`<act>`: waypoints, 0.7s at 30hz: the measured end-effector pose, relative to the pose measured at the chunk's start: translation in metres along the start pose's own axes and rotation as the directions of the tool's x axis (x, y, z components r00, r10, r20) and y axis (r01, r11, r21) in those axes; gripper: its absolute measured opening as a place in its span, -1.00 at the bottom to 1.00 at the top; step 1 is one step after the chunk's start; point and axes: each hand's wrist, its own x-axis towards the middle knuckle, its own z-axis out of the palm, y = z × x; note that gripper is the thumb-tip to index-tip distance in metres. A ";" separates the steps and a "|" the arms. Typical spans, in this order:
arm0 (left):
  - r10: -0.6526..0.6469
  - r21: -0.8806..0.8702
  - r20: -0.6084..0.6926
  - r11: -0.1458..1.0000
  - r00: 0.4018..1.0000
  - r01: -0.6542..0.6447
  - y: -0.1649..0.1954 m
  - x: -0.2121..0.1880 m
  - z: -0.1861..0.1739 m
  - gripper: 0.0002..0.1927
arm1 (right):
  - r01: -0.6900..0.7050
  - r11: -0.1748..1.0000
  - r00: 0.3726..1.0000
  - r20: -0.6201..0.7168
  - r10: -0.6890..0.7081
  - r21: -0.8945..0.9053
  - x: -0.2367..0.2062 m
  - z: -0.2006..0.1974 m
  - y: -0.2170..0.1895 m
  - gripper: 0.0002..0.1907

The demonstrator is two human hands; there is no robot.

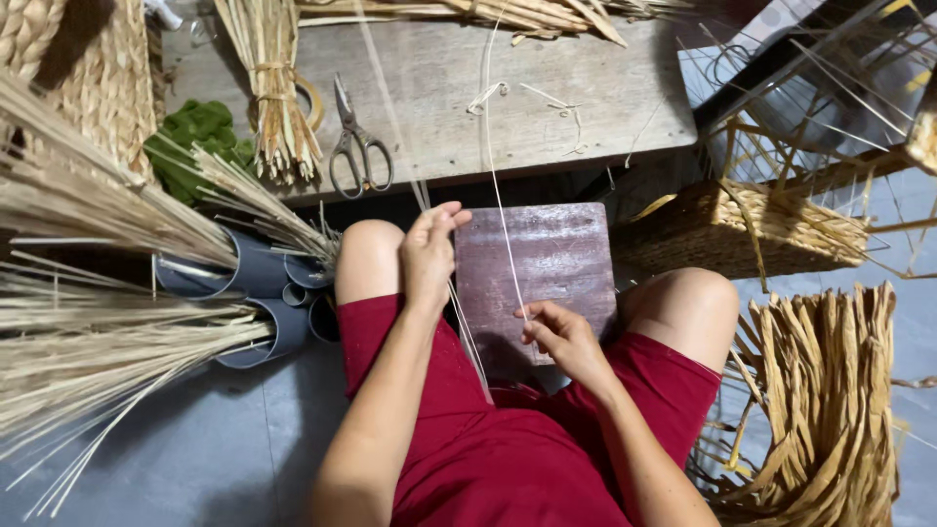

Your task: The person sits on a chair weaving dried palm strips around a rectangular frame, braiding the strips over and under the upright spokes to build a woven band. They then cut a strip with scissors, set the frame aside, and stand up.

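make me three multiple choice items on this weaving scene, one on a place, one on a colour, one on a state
1. Where do the scissors lie?
A. on the wooden bench
B. on the person's lap
C. in the woven basket

2. What colour are the shorts?
A. blue
B. dark red
C. grey

3. What is the right hand doing?
A. lying flat on the board
B. pinching a thin pale strand
C. holding the scissors

Answers:
1. A, they rest on the bench top beside a tied reed bundle.
2. B, the cloth over both thighs is dark red.
3. B, the fingertips close on the strand, while the left hand pinches other strands.
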 end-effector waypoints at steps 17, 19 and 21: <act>-0.020 -0.082 0.076 0.996 0.997 0.026 -0.003 0.036 -0.016 -0.70 | -0.163 0.948 0.906 0.339 0.253 -0.273 -0.044 0.006 -0.046 -0.79; -0.030 -0.078 0.095 0.996 0.995 0.037 0.007 0.031 -0.022 -0.66 | -0.079 0.941 0.907 0.368 0.205 -0.330 -0.047 -0.012 -0.044 -0.80; -0.029 -0.057 0.096 0.998 0.995 0.035 0.016 0.024 -0.024 -0.64 | 0.131 0.927 0.921 0.389 0.017 -0.352 -0.046 -0.037 -0.041 -0.79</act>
